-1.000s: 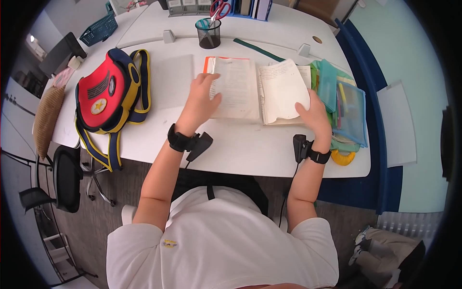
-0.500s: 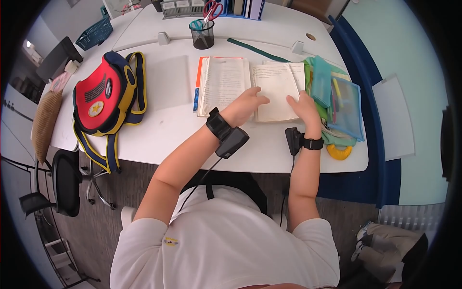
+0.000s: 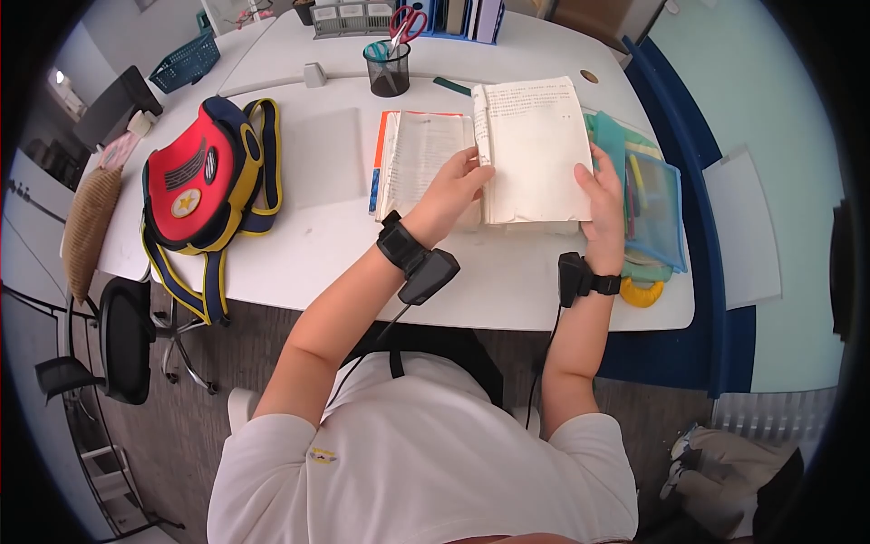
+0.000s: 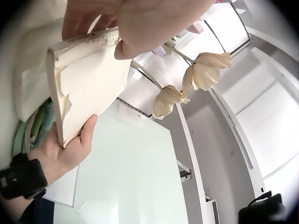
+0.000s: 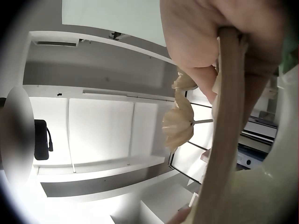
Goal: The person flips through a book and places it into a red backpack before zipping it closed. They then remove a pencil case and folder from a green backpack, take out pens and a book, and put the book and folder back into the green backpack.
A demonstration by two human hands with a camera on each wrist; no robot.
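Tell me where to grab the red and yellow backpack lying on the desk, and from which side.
Probably the yellow-edged strap loop at the top of the red backpack, coming from the bag's right side, the book side. The bag lies flat, face up, and that loop sits exposed on bare desk; its other straps hang off the near edge.

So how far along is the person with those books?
One open book already lies flat on the desk. The second book is in hand, lifted off the desk: the left hand grips its spine edge, the right hand its outer edge. It has not been set down anywhere yet.
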